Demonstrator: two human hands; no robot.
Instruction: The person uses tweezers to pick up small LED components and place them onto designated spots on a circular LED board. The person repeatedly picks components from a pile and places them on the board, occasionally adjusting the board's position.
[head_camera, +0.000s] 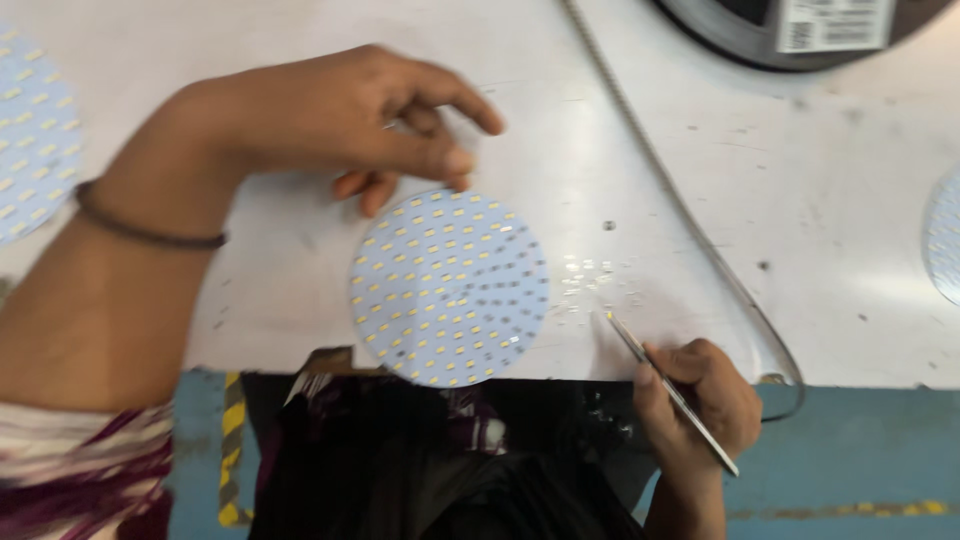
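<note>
The left hand (350, 115) is blurring with motion, and its curled fingers are hiding whatever lies beneath them on the surface (800, 200). The round board (450, 287) is overhanging the near rim, and its small chips are too fine to identify. The right hand (700, 395) is covering the middle of the thin metal tool (670, 390), so the grip is not showing. The dark reel (790, 30) is being cut off by the top edge. Two further round boards (30, 140) are being cropped at the left and right edges. Tiny loose parts (590, 280) are too small to tell.
</note>
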